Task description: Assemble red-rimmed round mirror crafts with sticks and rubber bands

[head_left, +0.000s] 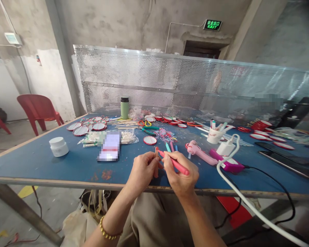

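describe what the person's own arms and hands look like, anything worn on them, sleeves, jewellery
Both forearms are bare, with no sleeves in view and no gloves on either hand. The left hand has a bracelet of round gold-coloured beads on its wrist. The right hand shows no watch, band or bracelet on its wrist. No rings can be made out on the fingers of either hand.

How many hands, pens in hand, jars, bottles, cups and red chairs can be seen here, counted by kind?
Hands: 2, left hand and right hand
Red pen in the right hand: 1
White jar: 1
Green bottle: 1
White cup with pens in it: 1
Red chair seen whole: 1
Total: 7
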